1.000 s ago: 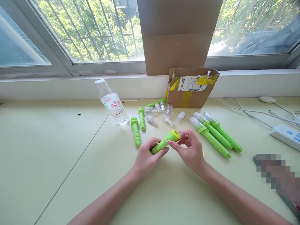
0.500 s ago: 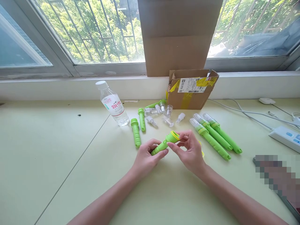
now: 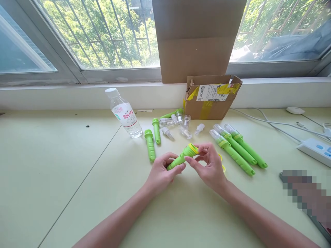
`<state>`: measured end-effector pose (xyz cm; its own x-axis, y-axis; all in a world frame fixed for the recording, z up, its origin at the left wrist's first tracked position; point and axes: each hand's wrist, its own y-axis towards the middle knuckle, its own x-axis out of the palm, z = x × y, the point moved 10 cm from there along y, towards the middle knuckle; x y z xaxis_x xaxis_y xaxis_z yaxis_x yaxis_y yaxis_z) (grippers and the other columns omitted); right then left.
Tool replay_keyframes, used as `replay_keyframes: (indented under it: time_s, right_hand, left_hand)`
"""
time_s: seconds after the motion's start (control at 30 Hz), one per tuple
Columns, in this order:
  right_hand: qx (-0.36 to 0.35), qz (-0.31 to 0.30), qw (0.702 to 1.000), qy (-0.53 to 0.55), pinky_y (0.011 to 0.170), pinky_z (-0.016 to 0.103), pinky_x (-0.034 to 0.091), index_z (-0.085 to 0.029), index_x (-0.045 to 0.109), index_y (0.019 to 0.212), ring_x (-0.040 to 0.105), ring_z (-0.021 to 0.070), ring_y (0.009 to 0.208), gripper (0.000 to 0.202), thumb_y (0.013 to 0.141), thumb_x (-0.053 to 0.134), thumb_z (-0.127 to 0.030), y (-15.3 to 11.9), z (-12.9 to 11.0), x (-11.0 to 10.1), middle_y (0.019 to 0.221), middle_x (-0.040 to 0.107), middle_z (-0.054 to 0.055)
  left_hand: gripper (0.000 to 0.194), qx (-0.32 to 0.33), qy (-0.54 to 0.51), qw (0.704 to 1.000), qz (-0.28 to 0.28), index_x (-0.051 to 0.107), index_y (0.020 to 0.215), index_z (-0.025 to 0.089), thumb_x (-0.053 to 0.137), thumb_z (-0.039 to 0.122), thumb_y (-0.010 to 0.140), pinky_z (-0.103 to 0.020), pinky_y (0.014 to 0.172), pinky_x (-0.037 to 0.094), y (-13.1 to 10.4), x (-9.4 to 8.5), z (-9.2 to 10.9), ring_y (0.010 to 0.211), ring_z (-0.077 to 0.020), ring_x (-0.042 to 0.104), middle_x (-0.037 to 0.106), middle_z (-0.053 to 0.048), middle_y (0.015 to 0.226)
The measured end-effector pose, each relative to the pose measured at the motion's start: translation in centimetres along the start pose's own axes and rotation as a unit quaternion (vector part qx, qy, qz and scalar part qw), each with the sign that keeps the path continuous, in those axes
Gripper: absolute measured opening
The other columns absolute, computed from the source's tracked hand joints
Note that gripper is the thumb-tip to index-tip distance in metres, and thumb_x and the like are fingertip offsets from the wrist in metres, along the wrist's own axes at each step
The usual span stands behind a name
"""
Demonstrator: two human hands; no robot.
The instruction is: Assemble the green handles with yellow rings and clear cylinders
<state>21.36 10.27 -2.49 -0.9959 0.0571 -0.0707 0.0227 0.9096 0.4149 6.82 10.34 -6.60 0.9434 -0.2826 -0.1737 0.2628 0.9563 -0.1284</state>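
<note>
Closed around the lower part of a green plastic handle [image 3: 179,161], my left hand [image 3: 160,174] keeps it slanting up to the right. A thin yellow ring [image 3: 194,148] sits around the handle's wide threaded mouth. My right hand [image 3: 210,170] is closed, its fingers pinching the ring at that end. More yellow rings [image 3: 223,168] lie partly hidden behind my right hand. Two loose green handles [image 3: 150,146] lie beyond my left hand. Three green handles with clear caps [image 3: 234,150] rest side by side on the right.
Clear caps [image 3: 185,131] and white nozzle-like pieces [image 3: 199,129] lie scattered mid-table near another green handle [image 3: 168,114]. A water bottle [image 3: 125,115] appears tilted at back left. An open cardboard box [image 3: 216,109] stands by the window; a power strip [image 3: 315,148] and phone [image 3: 305,203] are on the right.
Both hands hold nearly the same pose on the green handle and yellow ring. The view has shifted very slightly, and a bit more of the yellow rings behind my right hand shows.
</note>
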Motion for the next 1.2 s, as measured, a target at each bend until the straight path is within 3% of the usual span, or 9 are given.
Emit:
replay_keyframes:
  time_s: [0.23, 0.7, 0.97, 1.2]
  right_hand:
    - [-0.007, 0.040, 0.999, -0.011, 0.057, 0.028, 0.058, -0.024, 0.044, 0.084, 0.065, 0.0132, 0.070, 0.034, 0.073, 0.075, -0.027, -0.46, 0.06, -0.58, 0.092, 0.062, 0.000]
    - [-0.018, 0.055, 0.998, -0.013, 0.056, 0.028, 0.058, -0.023, 0.045, 0.081, 0.064, 0.0120, 0.067, 0.034, 0.071, 0.077, -0.025, -0.57, -0.32, -0.81, 0.089, 0.063, -0.001]
    - [-0.028, 0.042, 0.999, -0.016, 0.056, 0.028, 0.058, -0.024, 0.043, 0.086, 0.066, 0.0125, 0.070, 0.034, 0.073, 0.075, -0.024, -0.58, -0.56, -0.59, 0.093, 0.063, 0.000]
    - [-0.029, 0.036, 0.999, -0.012, 0.056, 0.030, 0.059, -0.024, 0.039, 0.083, 0.069, 0.0193, 0.084, 0.035, 0.075, 0.073, -0.024, -0.70, -0.82, -0.41, 0.094, 0.062, 0.002]
  left_hand:
    - [0.034, 0.002, 0.011, 1.000, -0.007, 0.065, 0.089, 0.014, 0.068, 0.045, 0.078, -0.018, 0.042, 0.038, -0.19, 0.13, 0.49, 0.046, -0.0061, 0.046, 0.062, -0.001, 0.067]
    - [0.033, -0.002, -0.004, 1.000, -0.011, 0.065, 0.086, 0.012, 0.069, 0.043, 0.077, -0.018, 0.042, 0.039, -0.16, 0.19, 0.55, 0.044, -0.0057, 0.047, 0.063, -0.002, 0.067]
    - [0.034, -0.005, -0.016, 1.000, -0.021, 0.066, 0.087, 0.012, 0.070, 0.044, 0.076, -0.018, 0.041, 0.039, -0.18, 0.34, 0.38, 0.044, -0.0056, 0.047, 0.064, -0.002, 0.068]
    - [0.034, -0.006, -0.013, 0.999, -0.042, 0.067, 0.087, 0.013, 0.068, 0.045, 0.078, -0.018, 0.041, 0.038, -0.24, 0.68, 0.22, 0.042, -0.0056, 0.047, 0.065, -0.002, 0.067]
